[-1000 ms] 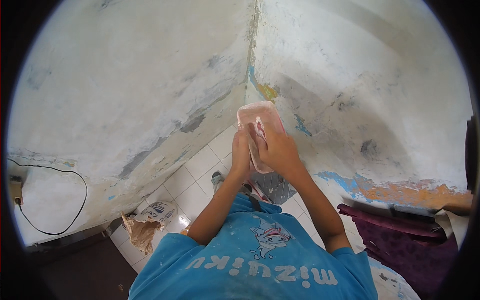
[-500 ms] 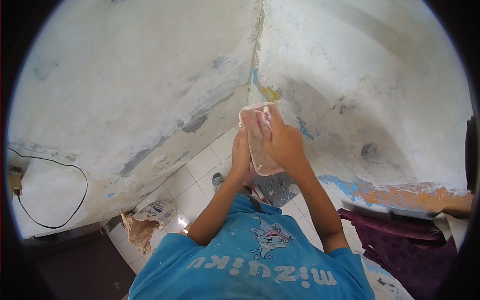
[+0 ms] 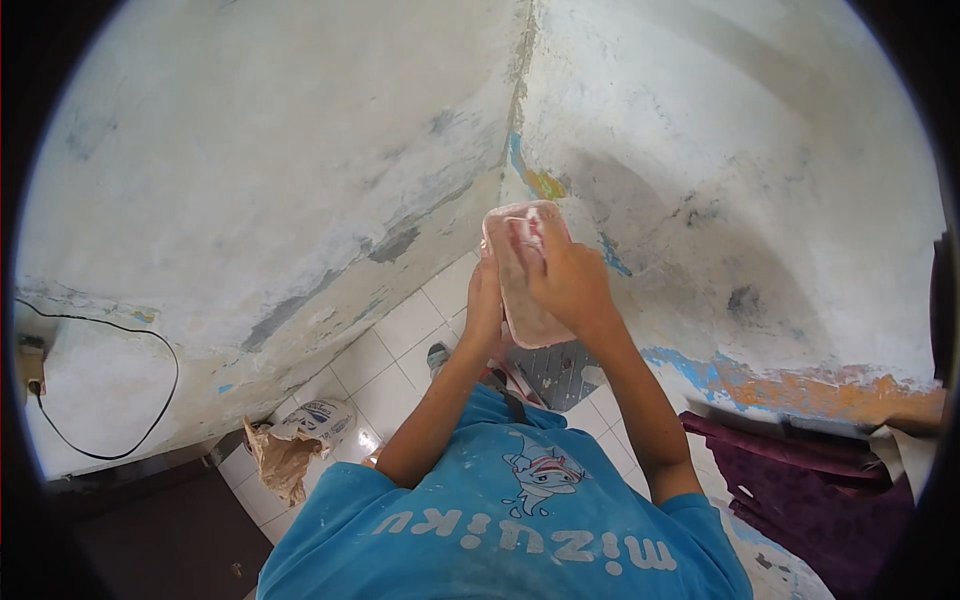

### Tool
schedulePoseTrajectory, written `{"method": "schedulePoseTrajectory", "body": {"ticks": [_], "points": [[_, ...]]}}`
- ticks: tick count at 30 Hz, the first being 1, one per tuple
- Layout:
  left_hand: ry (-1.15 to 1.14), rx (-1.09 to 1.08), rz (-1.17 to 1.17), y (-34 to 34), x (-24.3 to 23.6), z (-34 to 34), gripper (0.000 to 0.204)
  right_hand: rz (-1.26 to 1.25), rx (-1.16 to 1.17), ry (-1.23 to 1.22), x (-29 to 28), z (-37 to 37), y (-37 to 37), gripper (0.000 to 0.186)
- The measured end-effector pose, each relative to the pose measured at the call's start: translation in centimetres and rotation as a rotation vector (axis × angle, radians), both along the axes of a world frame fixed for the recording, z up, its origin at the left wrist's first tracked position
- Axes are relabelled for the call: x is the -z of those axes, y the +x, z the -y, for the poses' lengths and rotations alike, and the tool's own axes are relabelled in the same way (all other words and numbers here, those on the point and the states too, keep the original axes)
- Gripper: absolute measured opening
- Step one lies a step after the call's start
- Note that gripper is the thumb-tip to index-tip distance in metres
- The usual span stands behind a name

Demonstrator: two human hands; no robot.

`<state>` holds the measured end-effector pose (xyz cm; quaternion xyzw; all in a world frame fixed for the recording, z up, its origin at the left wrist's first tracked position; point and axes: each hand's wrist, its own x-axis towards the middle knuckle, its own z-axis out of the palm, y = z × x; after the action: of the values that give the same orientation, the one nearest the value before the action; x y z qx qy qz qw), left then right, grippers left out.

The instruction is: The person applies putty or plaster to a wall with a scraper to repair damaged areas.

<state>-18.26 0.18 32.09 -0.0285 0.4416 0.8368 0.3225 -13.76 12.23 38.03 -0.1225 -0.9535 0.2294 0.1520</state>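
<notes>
In front of me, below the wall corner, my left hand (image 3: 485, 300) grips the left side of a shallow pinkish tray (image 3: 530, 320) with rounded corners. A pale, dusty coating covers the tray's inside, with red streaks and white smears near its far end. Over the tray's right side, my right hand (image 3: 575, 285) reaches in with its fingers bent together and pressed toward those streaks. What lies in these fingers, if anything, is hidden. The left fingertips are out of sight under the tray.
Patchy walls (image 3: 300, 150) meet in a corner ahead, with blue and orange paint traces. A black cable (image 3: 175, 375) hangs at left. Below are a crumpled brown paper bag (image 3: 285, 465), a white printed sack (image 3: 325, 422), tiled floor (image 3: 375, 385), and purple cloth (image 3: 800, 500) at right.
The tray and both hands have shifted very slightly within the view, as have the walls. Both hands keep nearly the same pose at the tray.
</notes>
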Motion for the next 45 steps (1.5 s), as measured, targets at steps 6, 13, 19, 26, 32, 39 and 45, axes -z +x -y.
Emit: {"method": "schedulePoseTrajectory", "body": {"ticks": [6,13,19,26,32,39,45], "points": [[-0.042,-0.014,-0.071,-1.7,2.0,1.3,0.051,0.151,-0.009,0.089,-0.1,0.5,1.6,0.048],[-0.104,-0.012,-0.035,-3.7,2.5,2.0,0.053,0.093,0.078,0.006,0.1,2.4,-2.7,0.045],[-0.034,-0.020,-0.022,-5.8,1.8,4.0,0.053,0.264,0.022,0.095,-0.7,3.2,-3.3,0.045],[-0.194,0.026,-0.351,-8.0,3.8,5.7,0.067,0.093,0.017,-0.054,0.2,8.0,-7.6,0.043],[-0.217,0.087,-0.182,-9.7,3.3,8.2,0.065,0.051,0.130,-0.008,-0.5,8.1,-8.7,0.039],[-0.153,0.039,-0.158,-12.4,3.6,9.9,0.066,0.154,0.134,0.069,1.0,11.3,-7.9,0.044],[-0.125,0.105,-0.080,-12.8,2.3,10.7,0.044,0.021,0.196,-0.013,-0.1,11.9,-10.3,0.042]]}}
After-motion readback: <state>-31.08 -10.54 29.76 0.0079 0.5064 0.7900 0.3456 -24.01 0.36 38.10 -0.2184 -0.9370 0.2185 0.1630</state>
